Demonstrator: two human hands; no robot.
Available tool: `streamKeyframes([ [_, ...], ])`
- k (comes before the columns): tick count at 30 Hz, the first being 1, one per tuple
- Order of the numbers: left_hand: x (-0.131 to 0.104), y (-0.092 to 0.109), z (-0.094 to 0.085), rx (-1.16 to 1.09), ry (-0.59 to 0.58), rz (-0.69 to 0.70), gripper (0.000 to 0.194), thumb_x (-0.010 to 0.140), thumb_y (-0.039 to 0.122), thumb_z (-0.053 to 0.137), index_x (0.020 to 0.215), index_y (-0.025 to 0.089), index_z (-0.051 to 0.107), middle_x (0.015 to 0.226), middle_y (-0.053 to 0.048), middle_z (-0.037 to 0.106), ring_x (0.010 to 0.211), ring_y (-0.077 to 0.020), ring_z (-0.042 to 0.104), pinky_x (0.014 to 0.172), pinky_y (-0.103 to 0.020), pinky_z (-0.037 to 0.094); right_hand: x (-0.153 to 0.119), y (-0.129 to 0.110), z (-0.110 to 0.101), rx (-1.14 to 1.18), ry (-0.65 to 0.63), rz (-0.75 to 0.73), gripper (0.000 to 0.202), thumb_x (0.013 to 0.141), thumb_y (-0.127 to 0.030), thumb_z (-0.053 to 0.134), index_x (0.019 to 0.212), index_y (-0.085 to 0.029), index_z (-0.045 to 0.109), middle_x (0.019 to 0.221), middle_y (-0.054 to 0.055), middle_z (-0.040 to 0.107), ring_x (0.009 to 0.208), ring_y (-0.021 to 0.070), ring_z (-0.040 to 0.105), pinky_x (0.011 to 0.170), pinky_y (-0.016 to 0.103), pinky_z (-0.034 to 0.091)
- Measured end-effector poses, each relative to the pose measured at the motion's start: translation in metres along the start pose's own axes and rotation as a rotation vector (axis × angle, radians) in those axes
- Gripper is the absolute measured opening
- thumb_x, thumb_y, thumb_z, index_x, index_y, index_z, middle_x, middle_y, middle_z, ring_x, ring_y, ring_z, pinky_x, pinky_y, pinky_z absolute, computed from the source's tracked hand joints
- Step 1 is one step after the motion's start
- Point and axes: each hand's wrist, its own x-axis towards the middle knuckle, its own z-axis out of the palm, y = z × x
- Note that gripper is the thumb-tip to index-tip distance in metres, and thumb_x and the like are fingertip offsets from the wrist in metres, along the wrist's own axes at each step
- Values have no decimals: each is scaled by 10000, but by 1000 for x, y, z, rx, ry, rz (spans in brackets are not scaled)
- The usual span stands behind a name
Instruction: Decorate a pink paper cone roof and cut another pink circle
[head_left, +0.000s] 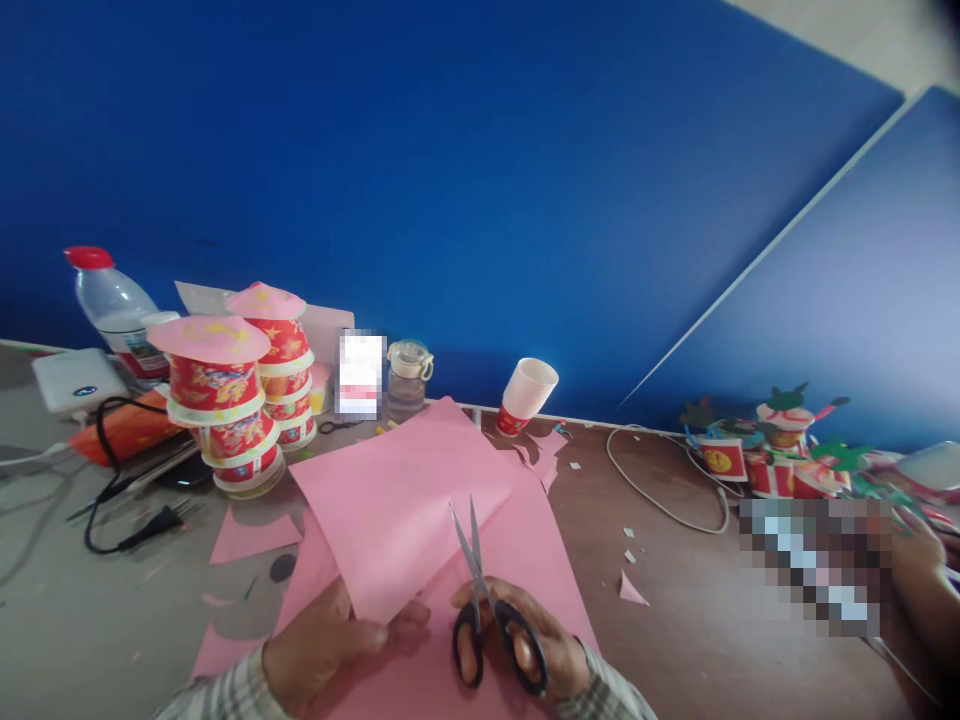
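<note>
Pink paper (397, 500) over lrg pink sheet (551, 560), blk-handled scissors (478, 574) w/ blades apart, tips fwd

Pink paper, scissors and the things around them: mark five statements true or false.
1. The right hand holds the scissors. True.
2. The scissors' blades are closed together. False: they are spread open.
3. The left hand is at the near edge of the upper pink sheet. True.
4. The bottle has a blue cap. False: its cap is red.
5. In the picture, the paper cup stands left of the lidded water jar. False: it stands right of it.
</note>
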Motion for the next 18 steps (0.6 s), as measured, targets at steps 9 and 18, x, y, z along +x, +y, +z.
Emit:
streamKeyframes([
  [9, 1, -4, -3, -145, -61, -64, 454, 457, 192, 780, 889, 189, 640, 973, -98, 688, 977, -305, 543, 834, -418, 434, -3, 0, 8, -98, -8, 83, 628, 581, -524, 706, 1102, -216, 537, 786, 93, 651, 682, 219, 577, 679, 319, 401],
  [18, 6, -12, 3, -113, -77, -145, 440, 459, 248, 790, 868, 159, 655, 891, -121, 709, 899, -297, 590, 837, -405, 430, 19, 26, -14, -193, 775, -324, 542, 628, -519, 663, 1073, -234, 541, 745, 56, 637, 610, 205, 567, 393, 203, 401],
])
